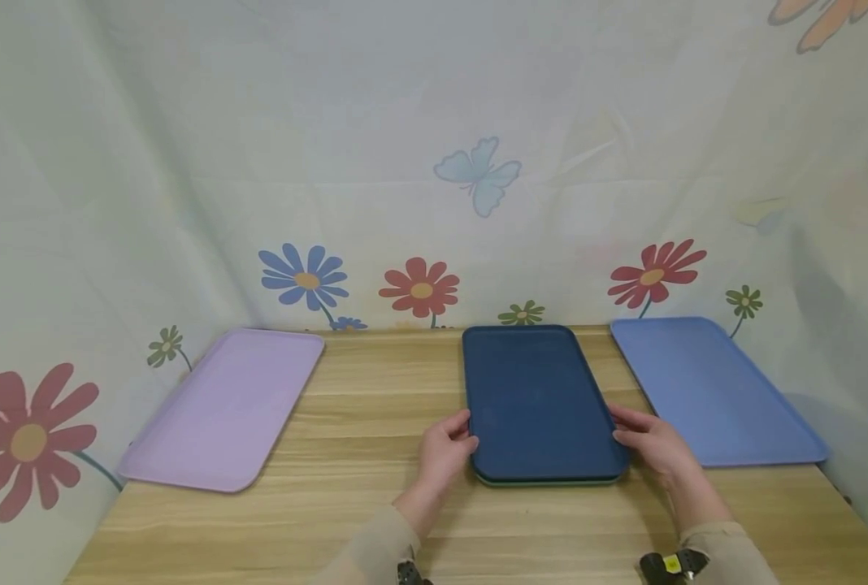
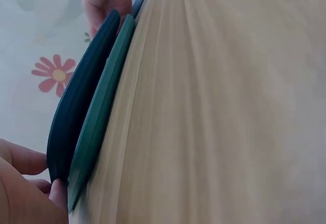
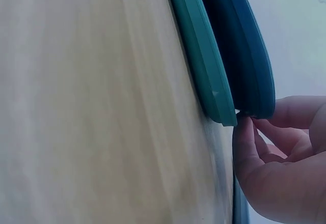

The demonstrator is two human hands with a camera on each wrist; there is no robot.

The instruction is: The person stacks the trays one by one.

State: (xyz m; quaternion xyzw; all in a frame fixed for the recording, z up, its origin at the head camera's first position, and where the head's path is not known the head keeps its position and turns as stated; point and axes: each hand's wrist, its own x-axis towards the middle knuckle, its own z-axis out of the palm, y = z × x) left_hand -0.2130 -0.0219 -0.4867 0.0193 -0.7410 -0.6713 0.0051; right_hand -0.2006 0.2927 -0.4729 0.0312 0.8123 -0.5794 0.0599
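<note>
A dark blue tray lies level over a green tray, whose front rim alone peeks out in the head view. Both wrist views show a narrow gap between the two. My left hand pinches the dark blue tray's left edge, one fingertip tucked under its rim. At the opposite edge, my right hand pinches the same tray, with a fingertip beneath the rim. The green tray rests on the wooden table.
A lilac tray lies on the table's left side. To the right is a periwinkle blue tray, close beside my right hand. Behind the table hangs a pale cloth printed with flowers and butterflies.
</note>
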